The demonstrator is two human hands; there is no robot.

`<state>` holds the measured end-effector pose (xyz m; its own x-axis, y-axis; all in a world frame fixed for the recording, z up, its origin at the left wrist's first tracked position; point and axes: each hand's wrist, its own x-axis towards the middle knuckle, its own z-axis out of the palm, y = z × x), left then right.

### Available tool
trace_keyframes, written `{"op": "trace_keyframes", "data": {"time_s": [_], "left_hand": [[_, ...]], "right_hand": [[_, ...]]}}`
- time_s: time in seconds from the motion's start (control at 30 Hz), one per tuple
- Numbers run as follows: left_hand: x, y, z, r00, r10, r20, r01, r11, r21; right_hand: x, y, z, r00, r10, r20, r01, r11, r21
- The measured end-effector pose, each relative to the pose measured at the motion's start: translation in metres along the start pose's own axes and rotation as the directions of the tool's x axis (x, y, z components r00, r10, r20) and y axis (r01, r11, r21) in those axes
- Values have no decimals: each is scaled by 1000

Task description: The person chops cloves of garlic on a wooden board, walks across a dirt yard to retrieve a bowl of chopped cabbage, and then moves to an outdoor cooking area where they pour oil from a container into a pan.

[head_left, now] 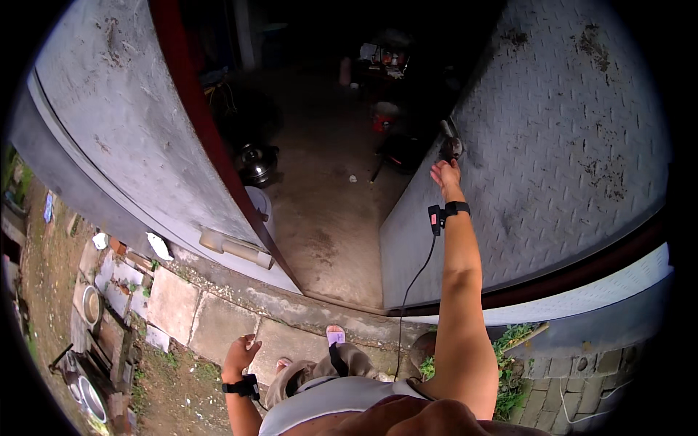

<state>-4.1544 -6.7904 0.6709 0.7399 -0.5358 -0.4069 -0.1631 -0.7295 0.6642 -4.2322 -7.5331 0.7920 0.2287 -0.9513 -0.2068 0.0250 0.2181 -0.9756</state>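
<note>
Stretched far forward, my right hand (446, 175) is at a dark metal door handle (451, 148) on the inner edge of the grey right door (560, 123). Its fingers are curled at the handle's lower end, and part of the grip is hidden. Low beside my body, my left hand (240, 356) is empty, its fingers loosely bent and apart from the thumb. A dark band with a small device (436, 218) circles my right wrist, and a cable hangs from it. My left wrist has a similar band (243, 387).
The grey left door (123, 123) stands ajar, with a pale tubular handle (236, 248). Inside the dim room are a lidded metal pot (258, 163), a red container (385, 115) and a cluttered table (385, 59). A raised sill (291, 311) crosses the doorway. Basins (92, 400) lie outside left.
</note>
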Motion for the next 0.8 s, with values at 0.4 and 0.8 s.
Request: {"op": "trace_keyframes", "data": {"time_s": [0.4, 0.8], "left_hand": [[-13, 6, 24, 988, -76, -134, 81, 996, 34], [-27, 14, 39, 992, -117, -49, 119, 992, 44]], "right_hand": [[38, 17, 9, 994, -88, -57, 93, 992, 86], [15, 28, 36, 995, -99, -15, 100, 994, 40]]}}
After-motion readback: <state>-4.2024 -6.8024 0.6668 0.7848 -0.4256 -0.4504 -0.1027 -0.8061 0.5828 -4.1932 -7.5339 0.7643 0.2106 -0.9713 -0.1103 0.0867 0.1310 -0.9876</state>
